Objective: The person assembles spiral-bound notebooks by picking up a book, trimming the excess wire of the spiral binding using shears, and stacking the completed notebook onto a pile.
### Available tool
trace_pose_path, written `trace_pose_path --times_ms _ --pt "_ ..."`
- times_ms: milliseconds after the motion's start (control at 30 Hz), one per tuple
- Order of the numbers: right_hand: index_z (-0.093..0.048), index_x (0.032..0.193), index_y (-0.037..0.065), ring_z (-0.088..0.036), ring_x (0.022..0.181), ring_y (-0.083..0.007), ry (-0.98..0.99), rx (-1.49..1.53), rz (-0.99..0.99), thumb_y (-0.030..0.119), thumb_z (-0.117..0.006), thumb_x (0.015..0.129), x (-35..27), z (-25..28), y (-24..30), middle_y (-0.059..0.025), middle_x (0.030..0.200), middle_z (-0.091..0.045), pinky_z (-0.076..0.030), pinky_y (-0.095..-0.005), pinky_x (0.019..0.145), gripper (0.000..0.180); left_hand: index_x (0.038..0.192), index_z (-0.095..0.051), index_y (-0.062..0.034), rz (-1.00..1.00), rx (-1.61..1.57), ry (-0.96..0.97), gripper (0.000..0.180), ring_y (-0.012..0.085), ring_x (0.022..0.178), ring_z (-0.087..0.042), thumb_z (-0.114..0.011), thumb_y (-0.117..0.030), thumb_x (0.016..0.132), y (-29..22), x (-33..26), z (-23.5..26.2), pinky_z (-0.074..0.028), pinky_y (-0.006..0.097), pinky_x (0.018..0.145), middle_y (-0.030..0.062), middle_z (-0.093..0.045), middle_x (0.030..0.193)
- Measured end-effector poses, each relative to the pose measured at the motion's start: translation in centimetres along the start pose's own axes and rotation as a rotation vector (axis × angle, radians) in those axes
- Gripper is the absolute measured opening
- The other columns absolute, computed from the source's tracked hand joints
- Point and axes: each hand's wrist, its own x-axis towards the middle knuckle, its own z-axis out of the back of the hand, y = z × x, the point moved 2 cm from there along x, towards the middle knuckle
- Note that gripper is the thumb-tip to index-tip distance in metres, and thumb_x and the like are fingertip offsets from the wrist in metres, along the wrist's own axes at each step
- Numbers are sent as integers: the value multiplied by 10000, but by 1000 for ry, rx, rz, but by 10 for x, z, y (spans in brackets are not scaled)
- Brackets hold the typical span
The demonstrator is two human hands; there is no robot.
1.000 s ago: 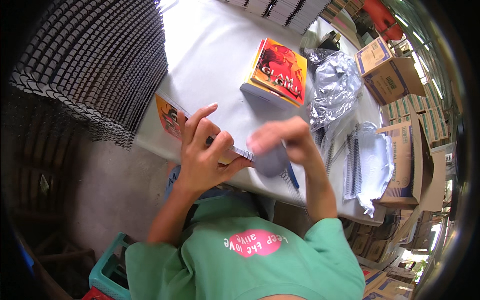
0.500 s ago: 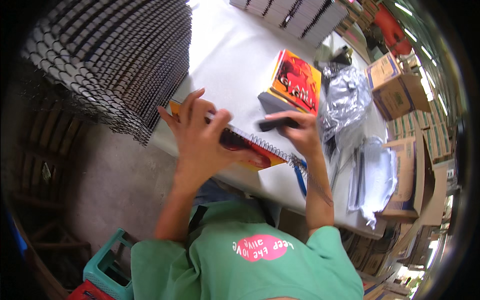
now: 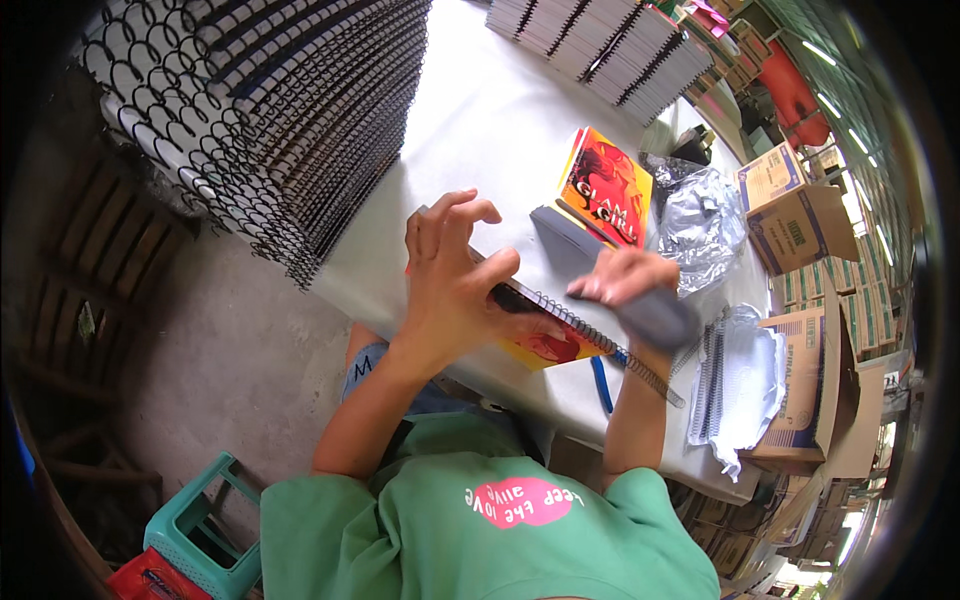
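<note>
Notebook stack: pale capital-letter title on red-orange top cover. Green shirt, below stack: white upside-down words on pink patch. Blue shorts, lower left of stack: dark letter. Far cardboard box, near cardboard box, right of stack: dark printing.

White table, seemingly cloth-covered; coil-bound stacks, orange notebooks.

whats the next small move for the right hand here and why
Probably press the dark object in the right hand lightly on the coil and feed it farther along the notebook: the coil juts well past the right end of the notebook's edge, while the left hand grips the notebook.
</note>
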Motion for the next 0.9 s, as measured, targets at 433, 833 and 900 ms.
trace_pose_path --times_ms 433,833,900 --pt "-713 870 33 -599 661 -165 -77 -235 -49 -45 -619 646 15 -16 -8 -82 751 -645 -500 -281 649 255 760 -522 -53 136 -90 14 679 338 967 -403 -877 -458 347 11 -3 6 -378 431 838 169 -332 1126" --pt "-698 845 -16 -592 682 -149 -290 -136 -224 -70 -605 644 20 -8 -25 -91 750 -633 -458 -256 608 228 837 -500 -100 179 -260 -18 751 218 790 -409 -905 -449 309 23 -3 -3 -394 328 684 130 -305 1102" --pt "-702 865 -6 -589 660 -151 -1 42 176 -59 -600 651 33 -32 -3 -87 750 -638 -466 -260 618 243 891 -471 -102 203 -245 -34 806 246 903 -406 -903 -455 310 29 -10 -3 -396 347 717 131 -305 1106"
